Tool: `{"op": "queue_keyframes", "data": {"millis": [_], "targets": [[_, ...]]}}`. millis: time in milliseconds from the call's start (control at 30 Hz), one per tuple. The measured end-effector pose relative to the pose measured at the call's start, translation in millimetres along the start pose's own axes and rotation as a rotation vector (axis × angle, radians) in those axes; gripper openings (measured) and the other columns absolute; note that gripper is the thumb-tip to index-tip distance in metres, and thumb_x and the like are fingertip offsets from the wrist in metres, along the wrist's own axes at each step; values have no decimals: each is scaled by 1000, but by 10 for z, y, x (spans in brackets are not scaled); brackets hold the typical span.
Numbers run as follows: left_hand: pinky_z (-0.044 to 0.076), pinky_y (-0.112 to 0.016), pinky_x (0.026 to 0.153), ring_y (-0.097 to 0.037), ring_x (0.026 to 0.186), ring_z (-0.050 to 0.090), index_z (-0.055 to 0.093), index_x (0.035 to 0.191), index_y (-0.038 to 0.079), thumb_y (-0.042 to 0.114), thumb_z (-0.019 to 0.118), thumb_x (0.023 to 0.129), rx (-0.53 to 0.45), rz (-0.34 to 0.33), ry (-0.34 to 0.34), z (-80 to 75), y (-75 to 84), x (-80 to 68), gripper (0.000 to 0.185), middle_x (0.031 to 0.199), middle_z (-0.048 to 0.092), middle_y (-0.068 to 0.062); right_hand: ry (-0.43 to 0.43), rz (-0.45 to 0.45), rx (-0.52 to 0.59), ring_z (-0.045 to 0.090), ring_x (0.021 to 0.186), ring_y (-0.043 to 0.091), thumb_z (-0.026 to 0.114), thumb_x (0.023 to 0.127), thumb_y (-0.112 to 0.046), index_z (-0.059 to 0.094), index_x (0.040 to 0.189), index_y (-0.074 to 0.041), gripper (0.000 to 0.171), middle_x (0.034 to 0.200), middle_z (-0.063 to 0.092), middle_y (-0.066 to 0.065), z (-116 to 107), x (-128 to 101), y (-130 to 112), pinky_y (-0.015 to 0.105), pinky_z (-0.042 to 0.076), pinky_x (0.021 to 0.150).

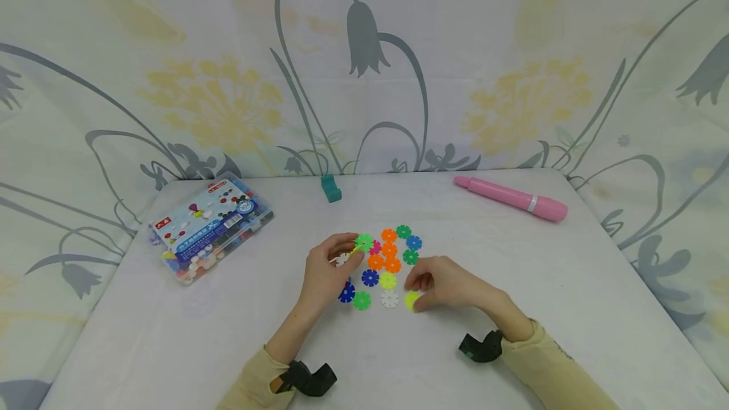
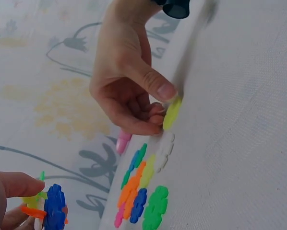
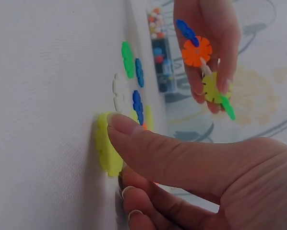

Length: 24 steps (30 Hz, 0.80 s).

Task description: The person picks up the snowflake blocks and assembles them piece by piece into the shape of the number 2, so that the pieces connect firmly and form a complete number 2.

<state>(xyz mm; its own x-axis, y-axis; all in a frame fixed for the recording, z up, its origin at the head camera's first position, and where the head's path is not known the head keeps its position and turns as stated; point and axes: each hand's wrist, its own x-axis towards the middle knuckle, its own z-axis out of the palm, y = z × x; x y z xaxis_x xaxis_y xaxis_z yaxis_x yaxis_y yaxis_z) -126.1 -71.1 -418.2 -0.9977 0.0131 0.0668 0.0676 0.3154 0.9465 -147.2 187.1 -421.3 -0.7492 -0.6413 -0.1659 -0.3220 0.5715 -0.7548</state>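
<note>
Bright yellow plastic formed the notched disc [image 1: 411, 300] at the right hand [image 1: 447, 283], low over the white-covered table [image 1: 228, 347], roughly midway between its left and right edges. The thumb and fingertips nearly met, pinching the disc by opposite parts of its rim; whether it had fully left the cloth, I could not tell.

The left hand [image 1: 327, 271] held a linked chain [image 3: 197, 51] of blue, orange, white, yellow and green pieces, its thumb and fingers closed lightly near the yellow and green end. The loose discs [image 1: 392, 264] lay mostly flat between the hands, a white disc [image 1: 390, 298] just beside the yellow one.

Each disc looked very light, thin and fairly stiff, likely smooth enough to skid if pushed flat. The rim seemed the place to take hold, thumb against fingertip, with slots left uncovered. The chain probably called for support close to a joint, since a sideways twist could have loosened the slots.

A clear plastic box [image 1: 207, 226] lay by the table's far left corner, a pink pen-shaped object [image 1: 512, 199] by the far right corner.
</note>
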Motion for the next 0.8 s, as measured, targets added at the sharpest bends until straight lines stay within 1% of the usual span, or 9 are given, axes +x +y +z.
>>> {"op": "queue_keyframes", "data": {"millis": [100,233,467,567,667,800], "targets": [[50,-40,92,-22,110,63,68,124,14,21,72,92,2,-3,2,-2,7,-2,33,114,71,-4,-12,3,-2,55,81,15,84,80,-14,72,99,-10,23,89,64,-2,13,14,11,23,50,72],[50,-41,92,-22,109,63,68,123,15,22,72,92,0,-7,8,0,13,1,32,113,71,-4,-4,8,-6,54,80,15,84,79,-12,72,97,-10,22,87,63,-1,27,17,15,24,49,71],[51,-47,93,-25,109,64,68,122,12,21,71,93,1,15,3,6,-6,12,31,113,71,-7,2,25,-20,53,80,15,84,78,-10,69,95,-9,22,86,62,-1,31,5,-20,24,48,71],[51,-46,93,-25,110,63,68,122,12,22,71,93,3,18,0,2,-12,9,31,114,71,-7,0,37,-20,53,80,16,84,78,-9,68,94,-10,23,86,61,-1,42,4,-34,25,48,71],[50,-41,90,-24,109,64,68,123,12,22,71,93,12,19,0,6,-11,4,31,113,71,-7,-1,43,-26,53,80,17,83,79,-8,67,94,-11,23,85,59,-1,58,4,-34,25,48,70],[49,-36,88,-23,107,64,69,122,12,21,71,92,18,19,1,15,-8,3,31,112,72,-5,6,24,-70,53,79,15,81,82,-7,67,96,-13,20,83,59,-3,48,2,-37,24,49,70]]}}
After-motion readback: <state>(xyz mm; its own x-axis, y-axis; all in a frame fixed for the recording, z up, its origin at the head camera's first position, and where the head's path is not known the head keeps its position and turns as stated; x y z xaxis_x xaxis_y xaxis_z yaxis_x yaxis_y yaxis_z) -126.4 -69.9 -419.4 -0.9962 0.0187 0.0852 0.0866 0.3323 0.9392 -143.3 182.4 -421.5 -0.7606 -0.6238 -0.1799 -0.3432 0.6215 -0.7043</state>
